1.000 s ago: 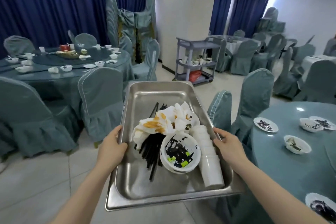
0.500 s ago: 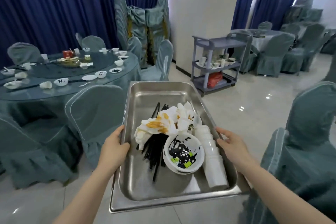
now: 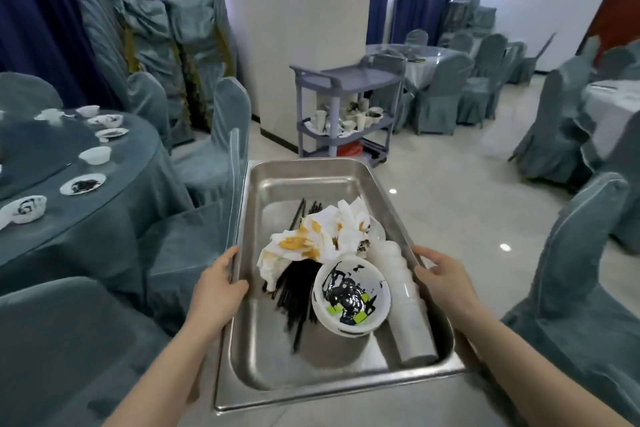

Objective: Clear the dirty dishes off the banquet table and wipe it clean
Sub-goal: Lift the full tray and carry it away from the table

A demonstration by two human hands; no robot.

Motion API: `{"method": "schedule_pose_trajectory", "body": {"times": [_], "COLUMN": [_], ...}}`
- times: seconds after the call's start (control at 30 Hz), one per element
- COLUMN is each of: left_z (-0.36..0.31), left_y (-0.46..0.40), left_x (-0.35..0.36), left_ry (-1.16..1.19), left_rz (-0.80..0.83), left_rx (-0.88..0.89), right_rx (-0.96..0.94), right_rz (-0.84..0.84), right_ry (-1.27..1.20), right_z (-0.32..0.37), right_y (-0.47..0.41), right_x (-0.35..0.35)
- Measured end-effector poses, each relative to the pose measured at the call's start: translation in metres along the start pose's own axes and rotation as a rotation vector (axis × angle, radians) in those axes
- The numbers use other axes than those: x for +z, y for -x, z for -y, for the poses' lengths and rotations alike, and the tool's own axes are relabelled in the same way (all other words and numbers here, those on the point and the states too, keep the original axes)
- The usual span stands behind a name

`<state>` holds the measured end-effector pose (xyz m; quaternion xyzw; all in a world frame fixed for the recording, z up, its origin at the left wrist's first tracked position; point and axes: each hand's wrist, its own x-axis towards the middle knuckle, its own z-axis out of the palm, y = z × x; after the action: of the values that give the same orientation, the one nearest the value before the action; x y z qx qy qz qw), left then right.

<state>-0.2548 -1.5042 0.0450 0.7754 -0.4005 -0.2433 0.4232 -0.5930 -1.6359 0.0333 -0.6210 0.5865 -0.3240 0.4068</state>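
Service cart (image 3: 346, 107) now nearer, dead ahead — steel pan (image 3: 332, 350) of dirty dishes (image 3: 349, 295) gripped by left hand (image 3: 216, 282) and right hand (image 3: 441, 276), fingers seemingly curled under its rims — carry level.

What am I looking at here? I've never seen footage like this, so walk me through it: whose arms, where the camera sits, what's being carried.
There is no machine here. A person wears a wide-angle camera on the head, looking forward and down, so the two bare arms reaching in from below are their own.

The left hand and right hand grip the long sides of a steel pan, carried in the air. In it lie stained paper napkins, black chopsticks, a dirty white bowl and a stack of white cups on its side.

Ahead stands a grey service cart holding crockery on its middle shelf. At left, a round banquet table carries more dirty dishes. Covered chairs stand all around.
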Motion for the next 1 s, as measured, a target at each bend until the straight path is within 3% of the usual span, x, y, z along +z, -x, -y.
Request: {"method": "schedule_pose_trajectory", "body": {"times": [0.7, 0.93, 1.0], "left_z": [-0.179, -0.264, -0.29], "left_y": [-0.678, -0.875, -0.927], "left_x": [0.208, 0.307, 0.334], "left_ry": [0.086, 0.107, 0.124], "left_rz": [0.101, 0.157, 0.099], "left_rx": [0.063, 0.067, 0.086], "right_rx": [0.008, 0.004, 0.001], "right_rz": [-0.231, -0.302, -0.285], "right_ry": [0.045, 0.05, 0.059], "right_z": [0.104, 0.127, 0.13], "right_y": [-0.646, -0.861, -0.928], "right_x": [0.026, -0.002, -0.012]}}
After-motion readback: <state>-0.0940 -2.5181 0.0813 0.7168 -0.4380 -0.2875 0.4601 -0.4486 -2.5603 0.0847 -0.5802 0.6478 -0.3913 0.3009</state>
